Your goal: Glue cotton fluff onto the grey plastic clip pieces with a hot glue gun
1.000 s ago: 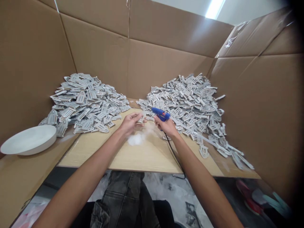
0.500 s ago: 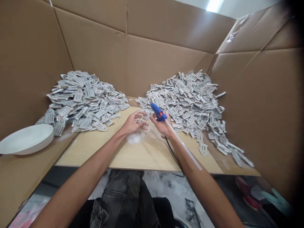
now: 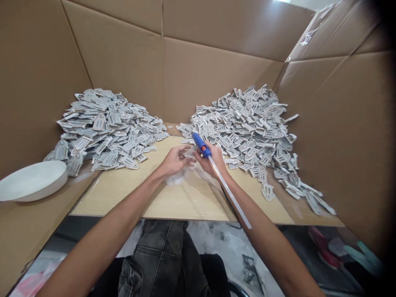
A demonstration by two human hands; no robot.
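My right hand (image 3: 215, 161) is wrapped round a blue glue gun (image 3: 198, 141), whose nozzle points up and away from me. A long clear glue stick (image 3: 231, 194) runs from the gun's back end over my right forearm. Just to the left, my left hand (image 3: 173, 161) pinches a small grey slotted piece (image 3: 189, 152), partly hidden by the fingers. The fingertips of both hands meet or nearly meet at this piece. Beneath my left hand, a white wispy clump (image 3: 175, 179) rests on the pale wooden board (image 3: 188, 202).
Heaps of similar grey slotted pieces stand at the back left (image 3: 111, 128) and back right (image 3: 244, 123). A white bowl (image 3: 34, 181) is at the left. Cardboard walls (image 3: 216, 74) enclose the back and sides. The board's front edge is above my lap.
The glue gun has turned slightly and shifted a little left, its stick swinging left. My right hand has come closer to the piece in my left hand. The view has tilted slightly.
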